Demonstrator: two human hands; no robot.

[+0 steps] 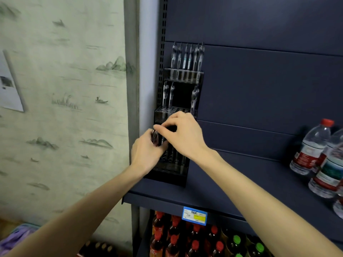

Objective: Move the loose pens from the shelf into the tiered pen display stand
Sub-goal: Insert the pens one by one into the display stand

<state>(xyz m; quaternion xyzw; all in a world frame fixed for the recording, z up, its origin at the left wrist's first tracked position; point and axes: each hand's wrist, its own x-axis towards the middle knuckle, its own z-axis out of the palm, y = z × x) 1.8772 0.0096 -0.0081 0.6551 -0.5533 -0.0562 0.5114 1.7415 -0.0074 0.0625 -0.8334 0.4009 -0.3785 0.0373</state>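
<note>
Head view: at the stand's (172,171) nine o'clock, left hand (146,154) grips a pen bundle (155,137); right hand (182,133) seemingly pinches one, mid-loading. Next: seat it in a lower-tier hole.

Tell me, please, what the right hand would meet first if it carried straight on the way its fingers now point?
Most likely the bunch of pens gripped in the left hand: the right hand points left and slightly down, its fingertips already at the pens' tops. Depth is unclear, so contact cannot be confirmed.
</note>
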